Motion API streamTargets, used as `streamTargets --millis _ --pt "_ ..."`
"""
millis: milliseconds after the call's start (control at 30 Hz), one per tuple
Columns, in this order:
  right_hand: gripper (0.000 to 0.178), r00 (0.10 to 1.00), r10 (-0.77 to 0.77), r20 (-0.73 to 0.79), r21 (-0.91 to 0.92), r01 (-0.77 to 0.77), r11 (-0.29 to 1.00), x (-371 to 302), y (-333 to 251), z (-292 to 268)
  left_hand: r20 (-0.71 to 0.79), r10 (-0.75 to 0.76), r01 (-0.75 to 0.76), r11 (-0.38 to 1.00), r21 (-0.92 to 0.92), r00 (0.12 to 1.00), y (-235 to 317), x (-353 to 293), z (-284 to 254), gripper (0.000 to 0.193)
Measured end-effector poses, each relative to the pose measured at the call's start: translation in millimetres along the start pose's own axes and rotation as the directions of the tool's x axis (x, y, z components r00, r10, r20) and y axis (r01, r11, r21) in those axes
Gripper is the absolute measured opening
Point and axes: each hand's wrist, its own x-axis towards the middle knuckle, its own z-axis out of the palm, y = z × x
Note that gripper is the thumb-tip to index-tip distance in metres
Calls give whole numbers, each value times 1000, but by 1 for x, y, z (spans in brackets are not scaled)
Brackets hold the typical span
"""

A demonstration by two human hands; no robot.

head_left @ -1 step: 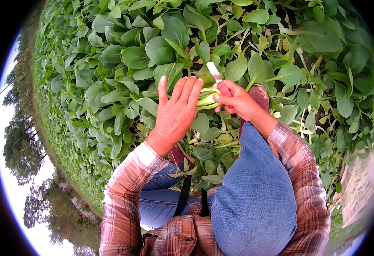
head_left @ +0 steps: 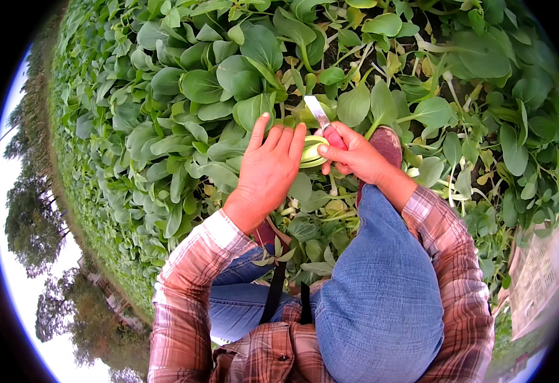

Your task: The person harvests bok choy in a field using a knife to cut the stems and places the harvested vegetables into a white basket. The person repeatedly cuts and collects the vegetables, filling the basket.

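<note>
My right hand [head_left: 357, 155] is closed round the red handle of a knife [head_left: 318, 113], whose flat, bright blade points up and to the left. Its thumb also presses on the pale green stalks of a head of leafy greens [head_left: 311, 153], which looks like bok choy. Beside it my left hand [head_left: 268, 167] shows its back, the fingers stretched out and the thumb hidden. The fingers on its right side touch or overlap the stalks; what lies under the palm cannot be seen. Broad growing leaves [head_left: 254, 110] are just beyond the fingertips.
Dense leafy plants [head_left: 164, 121] fill the ground ahead and to the left. Thinner plants with yellowed leaves and pale stalks [head_left: 448, 76] stand at the right. My shoe [head_left: 387, 145] and bent knee [head_left: 381, 274] are close below my right hand. A pale slatted crate [head_left: 544, 274] is at the far right.
My left hand has shifted slightly to the right, covering more of the stalks. The knife blade has tipped a little to the left, while my right hand has hardly moved.
</note>
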Motion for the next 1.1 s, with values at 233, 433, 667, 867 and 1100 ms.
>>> streamTargets --millis 233,433,667,867,1100 --pt "30 988 -39 -151 -592 -59 804 19 13 -8 247 62 -107 979 174 967 -16 43 6 27" --pt "25 970 -161 -183 -607 18 794 65 11 4 218 -50 -15 958 287 975 -70 45 32 27" --pt "26 971 -134 -198 -617 -17 787 100 14 9 91 -126 121 991 61 988 -88 15 46 44" --pt "26 980 -55 -191 -452 -38 891 110 27 8 104 -186 185 983 21 977 -93 13 50 48" --pt "24 971 -95 -219 -565 -46 824 116 28 13 64 -212 214 977 -26 975 -92 3 53 49"
